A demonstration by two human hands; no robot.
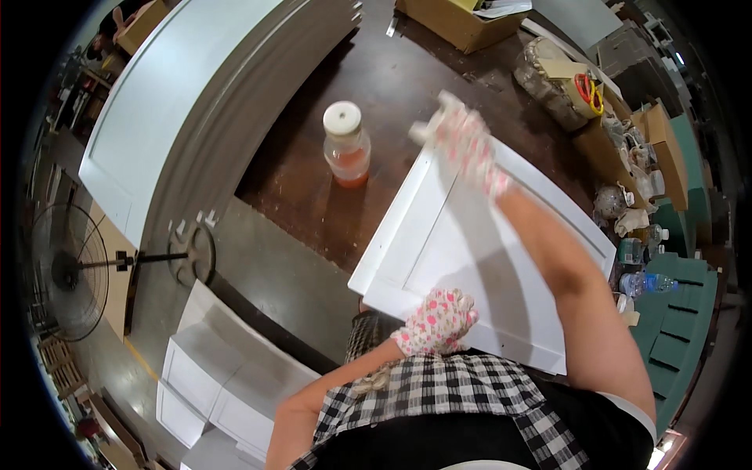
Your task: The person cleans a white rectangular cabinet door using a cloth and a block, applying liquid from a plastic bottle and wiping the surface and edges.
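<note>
A white recessed panel point(501, 258), like a cabinet door, lies on the dark brown table in front of me. My left hand point(437, 323), in a white glove with pink flowers, rests at the panel's near edge. Its fingers are curled in; what they hold, if anything, is hidden. My right hand point(464, 145), in a matching glove, is over the panel's far left corner. Motion smears its fingers, so their grip does not show. Left of that corner stands a clear bottle point(347, 149) with a white cap and some orange-red liquid.
Stacked white panels point(180, 94) rise at the left. Below them are a fan point(70, 272) and more white panels point(227, 368). Cardboard boxes point(462, 27), red and yellow scissors point(587, 94) and plastic bottles point(646, 283) line the far and right sides.
</note>
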